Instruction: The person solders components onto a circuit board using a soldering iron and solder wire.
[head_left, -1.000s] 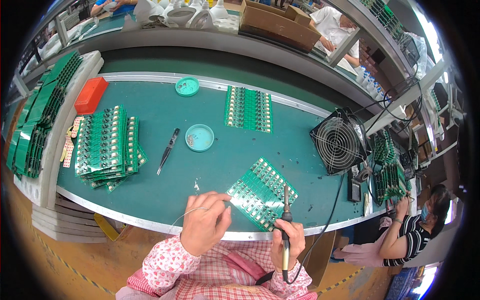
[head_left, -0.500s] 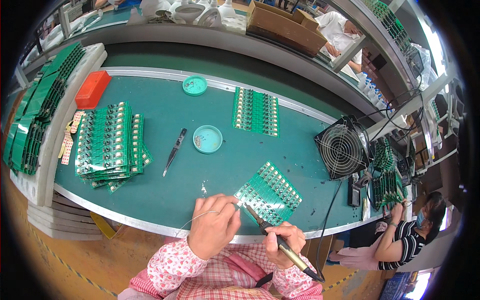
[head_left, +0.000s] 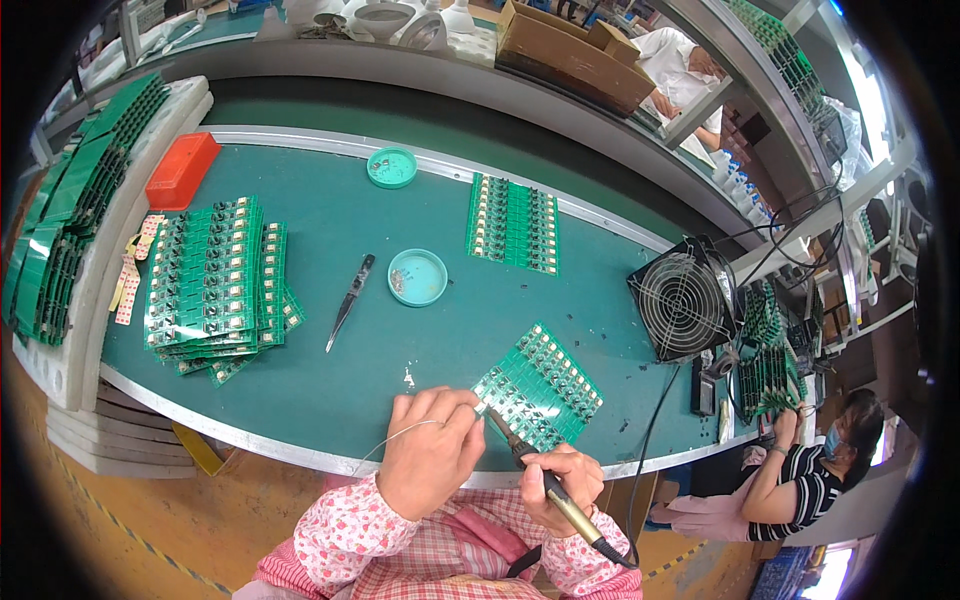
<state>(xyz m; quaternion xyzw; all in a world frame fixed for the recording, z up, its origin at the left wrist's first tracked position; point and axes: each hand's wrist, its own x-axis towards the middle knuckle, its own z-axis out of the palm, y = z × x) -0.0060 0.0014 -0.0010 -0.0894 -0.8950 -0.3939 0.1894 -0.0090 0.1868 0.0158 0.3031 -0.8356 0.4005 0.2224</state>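
Note:
A green circuit board (head_left: 548, 385) with rows of small parts lies slantwise near the bench's front edge. My left hand (head_left: 430, 455) is closed on a thin solder wire (head_left: 385, 441), its fingertips at the board's left corner. In my right hand (head_left: 563, 487) is a soldering iron (head_left: 570, 507), gripped like a pen. The iron's tip points at the same corner, close to my left fingertips; whether it touches the board I cannot tell.
Stacked circuit boards (head_left: 205, 275) stand left, near a red box (head_left: 183, 171). Tweezers (head_left: 350, 303), two round teal dishes (head_left: 417, 277) (head_left: 391, 168) and another board (head_left: 513, 224) lie farther back. A black fan (head_left: 683, 298) stands right, its cable nearby. A co-worker (head_left: 800, 480) sits at far right.
My right hand and the soldering iron have shifted slightly left, and the iron's rear end has dropped a little. My left hand and the board stay almost in place.

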